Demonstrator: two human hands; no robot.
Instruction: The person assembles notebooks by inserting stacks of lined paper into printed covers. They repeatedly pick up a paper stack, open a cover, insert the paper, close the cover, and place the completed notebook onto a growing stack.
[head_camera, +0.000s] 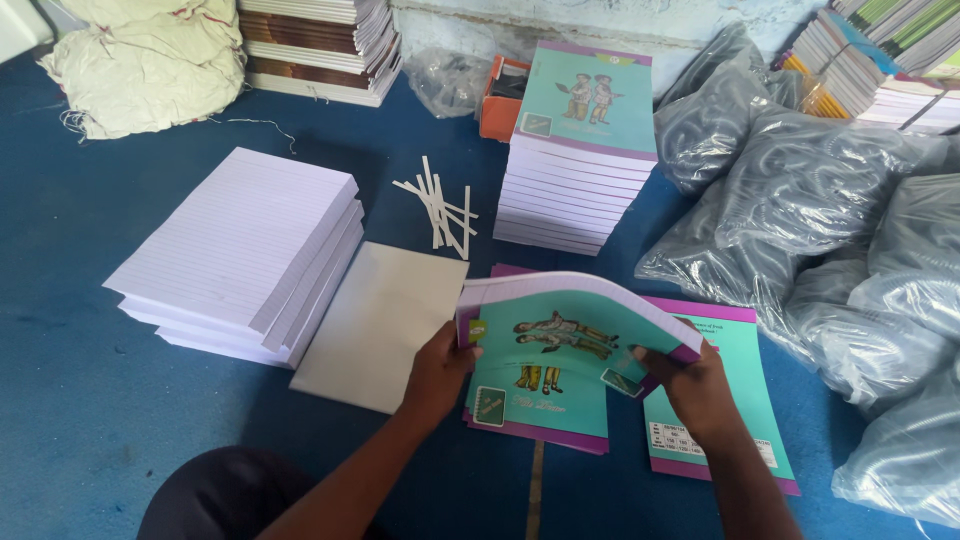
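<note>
Nearest the camera, a dark-clothed knee shows at the bottom edge, and both bare forearms reach forward from it over the blue floor covering. Between the two hands is a thick teal-and-purple exercise book with a picture of two figures on its cover, bent upward so that its white page block arches over the cover. Left hand has its grip closed on the book's left edge, thumb on the cover and fingers underneath. Right hand has its grip closed on the right edge, thumb pressing the cover near a small label and fingers curled round the pages. The book sits low over the floor, its lower part over a purple-edged cover that lies flat beneath it.

Just right of the held book, partly under it, a flat teal cover sheet with a purple border and a printed table lies on the floor. Touching the left hand's side is a plain grey cardboard sheet, and beside that a tall stack of white ruled paper. Beyond the grey sheet lie loose white paper strips. Farther back stands a stack of finished teal-covered books. Crumpled clear plastic bags fill the right side. Well apart, a bundle of off-white cloth rests at the far left.
</note>
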